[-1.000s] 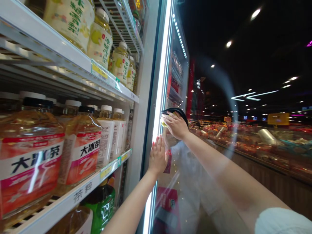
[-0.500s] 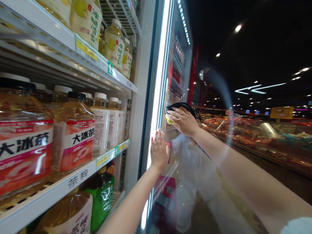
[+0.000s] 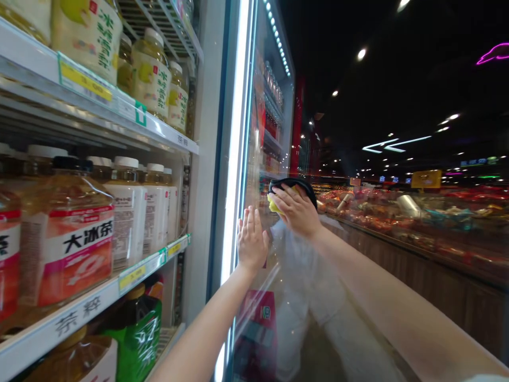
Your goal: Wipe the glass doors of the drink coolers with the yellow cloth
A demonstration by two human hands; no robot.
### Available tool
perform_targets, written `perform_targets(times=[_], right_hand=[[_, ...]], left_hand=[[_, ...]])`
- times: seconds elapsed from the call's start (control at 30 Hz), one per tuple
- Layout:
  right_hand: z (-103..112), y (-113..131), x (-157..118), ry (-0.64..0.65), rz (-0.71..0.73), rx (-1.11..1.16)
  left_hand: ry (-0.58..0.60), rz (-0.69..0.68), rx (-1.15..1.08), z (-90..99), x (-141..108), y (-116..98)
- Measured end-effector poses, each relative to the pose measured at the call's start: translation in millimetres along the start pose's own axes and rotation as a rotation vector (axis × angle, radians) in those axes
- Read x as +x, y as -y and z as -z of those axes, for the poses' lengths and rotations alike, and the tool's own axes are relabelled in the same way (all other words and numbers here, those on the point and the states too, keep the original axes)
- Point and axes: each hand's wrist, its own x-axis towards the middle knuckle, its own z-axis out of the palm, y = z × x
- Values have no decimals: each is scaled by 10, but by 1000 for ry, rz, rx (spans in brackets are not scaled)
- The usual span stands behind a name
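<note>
Yellow cloth (image 3: pixel 275 205): under the fingers of the right hand (image 3: pixel 299 213), against the glass door (image 3: pixel 294 281)
Right hand: holding the cloth
Left hand (image 3: pixel 252 240): holding nothing, laid flat on the glass, fingers together, near the light strip (image 3: pixel 235 148)
Red-labelled bottle (image 3: pixel 75 239): 大冰茶, black on white
Pear drink bottle (image 3: pixel 87 34): 冰糖雪梨, in green
Lower shelf edge (image 3: pixel 103 292): 茶粹, dark characters
Yellow price tag (image 3: pixel 133 277): figures too blurred to read
Green bottle (image 3: pixel 139 326): white lettering, stylised, unclear
</note>
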Motion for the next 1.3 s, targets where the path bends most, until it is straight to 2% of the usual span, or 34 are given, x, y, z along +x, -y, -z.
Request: perform_targets(times=[0.1,0.17,0.23,0.33,0.43,0.5,0.57,0.63,0.67,0.77,0.83,0.87,0.97,1.03,1.1,1.2,1.3], right_hand=[[-11,66,-356,57,90,14],[72,-23,-618,99,134,16],[207,-206,-730,98,81,-7],[361,-468,-574,5,-131,-58],[356,-507,-396,-66,-247,-69],[317,-449,-473,-34,-202,-60],[314,-418,-688,41,-86,-47],[371,-468,-908,94,3,-41],[415,-522,-975,94,1,-47],[526,-703,-923,-7,-193,-101],[533,-745,-779,-83,-334,-126],[517,-731,-730,-96,-359,-126],[464,-627,-843,-22,-241,-93],[489,-617,-1114,57,-119,-74],[579,-720,-1388,77,-96,-89],[738,-999,-1506,-45,-273,-155],[779,-1138,-1310,-175,-458,-203]], left_hand=[[4,-28,-6,-31,33,-52],[6,-46,-7,-42,51,-84],[13,-73,-9,-43,97,-126],[21,-102,-10,-42,227,-232],[23,-112,-21,-59,354,-388],[27,-117,-35,-80,392,-497],[35,-127,-48,-100,393,-590],[47,-151,-56,-114,381,-661],[53,-168,-58,-120,380,-691],[64,-214,-57,-134,419,-770],[60,-224,-61,-149,467,-824],[54,-225,-64,-159,488,-854],[37,-229,-74,-189,513,-947],[36,-241,-72,-203,498,-1008],[44,-263,-68,-211,481,-1062],[53,-293,-76,-220,491,-1136],[47,-287,-97,-243,535,-1227]])
